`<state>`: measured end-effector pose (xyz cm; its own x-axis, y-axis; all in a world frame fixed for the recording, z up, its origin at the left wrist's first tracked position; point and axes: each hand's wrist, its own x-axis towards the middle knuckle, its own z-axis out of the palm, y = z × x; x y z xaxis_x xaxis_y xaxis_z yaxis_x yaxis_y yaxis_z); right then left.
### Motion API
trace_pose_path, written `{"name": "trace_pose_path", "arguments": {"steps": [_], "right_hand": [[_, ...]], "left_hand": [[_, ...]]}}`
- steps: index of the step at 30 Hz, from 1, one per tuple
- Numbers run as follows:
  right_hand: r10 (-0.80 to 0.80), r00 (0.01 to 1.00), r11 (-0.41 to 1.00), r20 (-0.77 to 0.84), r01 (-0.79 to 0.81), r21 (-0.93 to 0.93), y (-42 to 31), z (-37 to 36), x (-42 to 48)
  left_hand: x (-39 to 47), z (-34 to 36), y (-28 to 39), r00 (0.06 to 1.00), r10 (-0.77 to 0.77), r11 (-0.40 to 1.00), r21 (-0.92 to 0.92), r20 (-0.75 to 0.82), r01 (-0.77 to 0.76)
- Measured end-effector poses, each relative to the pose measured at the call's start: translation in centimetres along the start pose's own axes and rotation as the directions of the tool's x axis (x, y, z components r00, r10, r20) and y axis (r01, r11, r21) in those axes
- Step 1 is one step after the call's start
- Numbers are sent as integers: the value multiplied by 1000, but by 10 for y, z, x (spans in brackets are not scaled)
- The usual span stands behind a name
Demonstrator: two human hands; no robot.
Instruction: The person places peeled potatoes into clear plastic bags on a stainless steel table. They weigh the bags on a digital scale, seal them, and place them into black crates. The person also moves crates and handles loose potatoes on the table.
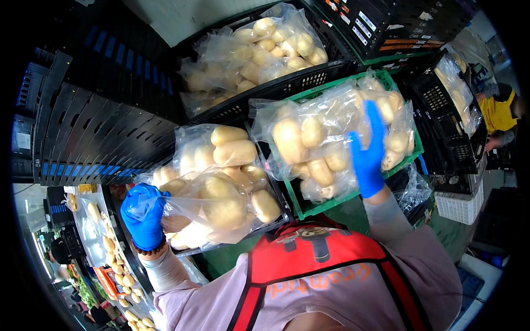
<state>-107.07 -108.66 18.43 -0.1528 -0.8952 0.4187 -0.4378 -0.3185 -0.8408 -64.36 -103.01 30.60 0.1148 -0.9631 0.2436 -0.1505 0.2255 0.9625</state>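
My left hand (145, 215), in a blue glove, is closed on the gathered end of a clear plastic bag of lotus root pieces (223, 202). That bag lies over other bagged pieces in a black crate (285, 209). My right hand (369, 153), also blue-gloved, is spread over a green plastic crate (417, 140), fingers apart, and appears to hold nothing. Beneath and beside it are clear bags of lotus root pieces (319, 136); whether the palm touches them cannot be told.
A black crate (290, 80) of similar bags stands beyond. Stacked black crates (103, 136) rise at the left, more (385, 29) at the upper right. A table (132, 240) at the lower left bears loose pieces. A person in yellow (499, 111) is at the far right.
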Motion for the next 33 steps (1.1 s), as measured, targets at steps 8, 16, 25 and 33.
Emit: {"name": "trace_pose_path", "arguments": {"steps": [8,16,25,33], "right_hand": [[-60,743,652,666,535,-538,6,100,-6],[0,552,624,834,651,-432,23,49,8],[238,588,883,773,200,-424,65,2,24],[287,506,942,814,7,-337,-1,-26,6]], "left_hand": [[-5,-3,0,1000,-15,997,79,17,14],[-20,-18,-3,996,-66,990,119,-58,72],[-16,-23,-8,994,-104,978,179,-27,107],[-8,-35,-17,998,45,982,182,50,-53]]}}
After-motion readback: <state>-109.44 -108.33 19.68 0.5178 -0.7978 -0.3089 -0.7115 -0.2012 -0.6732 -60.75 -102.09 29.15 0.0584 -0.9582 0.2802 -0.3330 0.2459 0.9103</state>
